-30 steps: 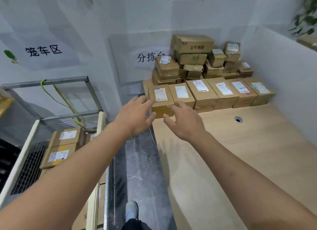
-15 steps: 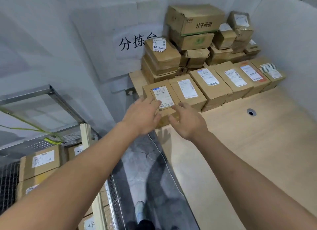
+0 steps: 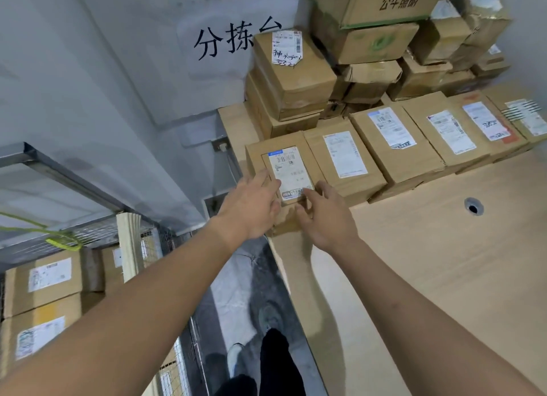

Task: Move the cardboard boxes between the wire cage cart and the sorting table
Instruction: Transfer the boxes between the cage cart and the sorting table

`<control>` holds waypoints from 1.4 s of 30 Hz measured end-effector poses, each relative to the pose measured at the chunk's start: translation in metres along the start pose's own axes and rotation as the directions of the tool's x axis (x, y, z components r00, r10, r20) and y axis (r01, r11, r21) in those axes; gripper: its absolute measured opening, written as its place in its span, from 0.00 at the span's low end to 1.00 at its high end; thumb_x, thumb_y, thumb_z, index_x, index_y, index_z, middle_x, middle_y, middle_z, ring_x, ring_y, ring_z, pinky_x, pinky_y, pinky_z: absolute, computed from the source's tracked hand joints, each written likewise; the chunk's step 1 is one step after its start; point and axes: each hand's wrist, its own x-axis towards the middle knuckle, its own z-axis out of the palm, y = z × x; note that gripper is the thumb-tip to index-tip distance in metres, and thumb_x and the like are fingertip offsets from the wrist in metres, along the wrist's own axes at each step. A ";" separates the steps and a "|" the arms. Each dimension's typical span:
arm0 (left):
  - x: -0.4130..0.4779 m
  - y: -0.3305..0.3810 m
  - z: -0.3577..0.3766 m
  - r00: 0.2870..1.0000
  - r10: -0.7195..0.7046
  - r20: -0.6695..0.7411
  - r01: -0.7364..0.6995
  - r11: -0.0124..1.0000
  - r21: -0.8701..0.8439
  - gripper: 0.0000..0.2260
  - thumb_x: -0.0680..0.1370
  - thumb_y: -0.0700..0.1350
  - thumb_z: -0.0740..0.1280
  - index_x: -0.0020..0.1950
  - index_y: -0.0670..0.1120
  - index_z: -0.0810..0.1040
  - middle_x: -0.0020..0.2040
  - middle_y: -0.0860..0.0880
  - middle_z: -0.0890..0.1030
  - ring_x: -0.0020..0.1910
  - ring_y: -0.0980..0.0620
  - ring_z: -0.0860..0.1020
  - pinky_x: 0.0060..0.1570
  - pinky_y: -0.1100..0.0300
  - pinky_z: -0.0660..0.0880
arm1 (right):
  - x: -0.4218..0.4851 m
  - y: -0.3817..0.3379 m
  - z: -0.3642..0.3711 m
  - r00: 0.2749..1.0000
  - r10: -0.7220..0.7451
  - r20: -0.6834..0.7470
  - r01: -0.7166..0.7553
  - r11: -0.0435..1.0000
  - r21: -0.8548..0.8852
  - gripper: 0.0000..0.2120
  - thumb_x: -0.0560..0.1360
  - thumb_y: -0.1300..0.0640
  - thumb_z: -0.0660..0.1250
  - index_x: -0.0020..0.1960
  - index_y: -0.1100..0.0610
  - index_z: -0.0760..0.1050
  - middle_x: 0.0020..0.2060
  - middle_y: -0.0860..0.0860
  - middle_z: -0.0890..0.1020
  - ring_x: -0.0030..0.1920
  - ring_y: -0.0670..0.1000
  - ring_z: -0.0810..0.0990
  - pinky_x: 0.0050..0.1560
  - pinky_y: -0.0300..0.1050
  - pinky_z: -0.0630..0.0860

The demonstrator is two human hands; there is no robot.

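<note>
**A:** What is the biggest thing here?

**B:** The sorting table (image 3: 429, 277). It is of pale wood and stands on the right, against the wall. On the left, lower, stands the wire cage cart (image 3: 97, 236), with cardboard boxes (image 3: 44, 280) inside it.

**A:** And what is on the table?

**B:** At the back there is a pile of boxes (image 3: 367, 40), and some are dented. In front of the pile, a row of flat boxes (image 3: 393, 138) lies side by side with the labels up.

**A:** Which one does the person reach for?

**B:** The leftmost box (image 3: 257, 159). It lies at the left end of the row, near the table's left edge, and touches its neighbour.

**A:** How are the hands?

**B:** The left hand (image 3: 251, 206) rests on the left part of the box's top, with straight fingers. The right hand (image 3: 325, 218) is relaxed, and its fingertips touch the near edge of the top, just beside the white label (image 3: 288, 170). Neither hand is curled round the box.
</note>
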 end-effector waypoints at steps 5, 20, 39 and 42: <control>0.014 -0.004 0.024 0.999 -0.037 0.035 0.039 0.997 -0.068 0.26 0.86 0.53 0.56 0.83 0.51 0.57 0.84 0.45 0.51 0.78 0.35 0.61 0.73 0.41 0.67 | 0.008 0.009 0.020 0.998 -0.004 -0.063 0.002 0.999 -0.035 0.24 0.80 0.40 0.59 0.73 0.48 0.72 0.76 0.56 0.67 0.70 0.64 0.67 0.69 0.60 0.69; 0.001 -0.028 0.047 0.997 -0.042 -0.060 0.023 0.956 -0.291 0.32 0.84 0.59 0.61 0.84 0.50 0.57 0.85 0.50 0.45 0.80 0.43 0.62 0.74 0.45 0.69 | 0.019 0.003 0.052 0.974 -0.224 -0.004 0.219 0.946 0.239 0.28 0.87 0.48 0.54 0.84 0.52 0.52 0.84 0.53 0.45 0.81 0.59 0.57 0.73 0.61 0.70; -0.173 -0.141 -0.022 0.843 -0.478 -0.246 0.363 0.844 -0.395 0.33 0.82 0.62 0.65 0.83 0.49 0.61 0.85 0.53 0.53 0.79 0.50 0.65 0.71 0.50 0.70 | 0.008 -0.193 0.057 0.683 -0.725 0.091 0.696 0.683 0.221 0.26 0.85 0.52 0.60 0.81 0.59 0.62 0.83 0.57 0.54 0.81 0.58 0.58 0.74 0.62 0.69; -0.205 -0.166 -0.018 0.819 -0.518 -0.247 0.385 0.815 -0.434 0.34 0.82 0.61 0.65 0.83 0.48 0.62 0.85 0.51 0.53 0.79 0.48 0.64 0.72 0.46 0.71 | -0.003 -0.231 0.072 0.661 -0.735 0.151 0.708 0.678 0.201 0.27 0.86 0.52 0.60 0.82 0.57 0.60 0.84 0.54 0.51 0.80 0.60 0.61 0.74 0.61 0.69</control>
